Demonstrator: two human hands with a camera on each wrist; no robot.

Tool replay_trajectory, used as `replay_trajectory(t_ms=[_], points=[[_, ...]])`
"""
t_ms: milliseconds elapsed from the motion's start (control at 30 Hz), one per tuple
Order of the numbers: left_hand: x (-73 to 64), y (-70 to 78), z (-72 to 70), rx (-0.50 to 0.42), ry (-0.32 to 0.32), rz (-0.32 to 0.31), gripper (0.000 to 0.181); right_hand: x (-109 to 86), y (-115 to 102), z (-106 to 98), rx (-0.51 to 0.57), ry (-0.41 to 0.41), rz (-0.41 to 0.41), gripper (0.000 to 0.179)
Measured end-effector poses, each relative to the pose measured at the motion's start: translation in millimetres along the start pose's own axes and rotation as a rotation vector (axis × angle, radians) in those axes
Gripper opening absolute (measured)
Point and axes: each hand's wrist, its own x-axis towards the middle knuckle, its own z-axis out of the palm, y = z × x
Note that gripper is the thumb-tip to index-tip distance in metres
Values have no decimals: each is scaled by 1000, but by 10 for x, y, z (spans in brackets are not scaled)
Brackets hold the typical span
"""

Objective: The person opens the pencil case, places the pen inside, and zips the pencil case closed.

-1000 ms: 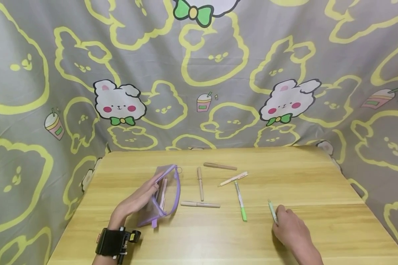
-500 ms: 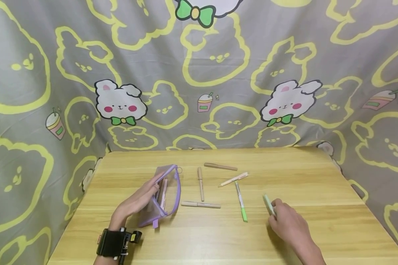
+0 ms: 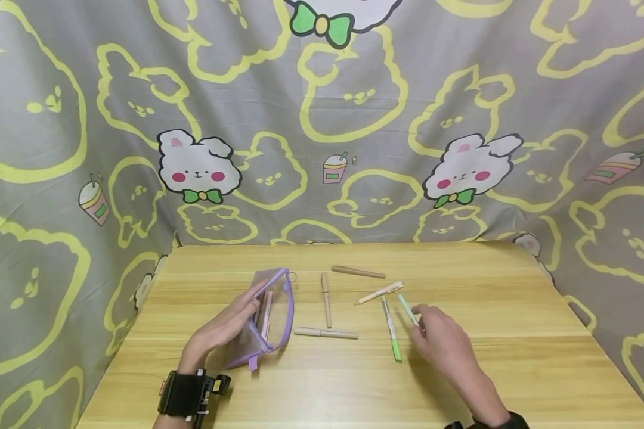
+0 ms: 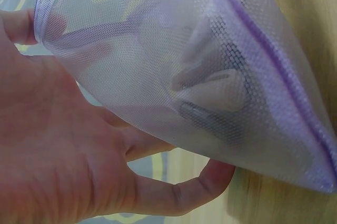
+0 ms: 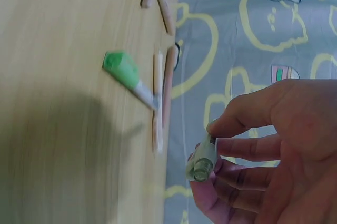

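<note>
My left hand (image 3: 222,325) grips the rim of a purple mesh pencil pouch (image 3: 237,351), its mouth held wide. Through the mesh in the left wrist view, several pens (image 4: 216,89) show inside the pouch. My right hand (image 3: 444,342) pinches a pale green pen (image 3: 406,308) between thumb and fingers; the right wrist view shows its clip and one end facing the camera. Left of that hand lies a white pen with a bright green end (image 3: 390,330). A cream pen (image 3: 378,294) lies just beyond it, at a slant.
Three tan pens lie between the pouch and the cream pen: one at the back (image 3: 358,272), one pointing away (image 3: 326,301) and one crosswise in front (image 3: 326,333). A patterned grey curtain (image 3: 279,173) surrounds the wooden table (image 3: 322,393) at back and sides.
My right hand has moved left and forward with the pale green pen, which turned in the fingers on the way. The left hand and the pouch have stayed in place.
</note>
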Motion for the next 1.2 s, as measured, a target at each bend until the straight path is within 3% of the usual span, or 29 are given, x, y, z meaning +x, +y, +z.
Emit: replay_trajectory(t_ms=[300,633,900,1200], points=[[2,7,-6,9,-1,-50,57,128,-245,228,61,-9,-78,35],[20,-19,-9,10,-1,-48,57,288,-594,429,80,-40,-139,33],[4,-61,-7,11,2,1,56,352,-838,601,88,-52,-221,29],[-1,-47,-12,-8,1,-43,57,443,-1027,755,109,-61,-288,27]])
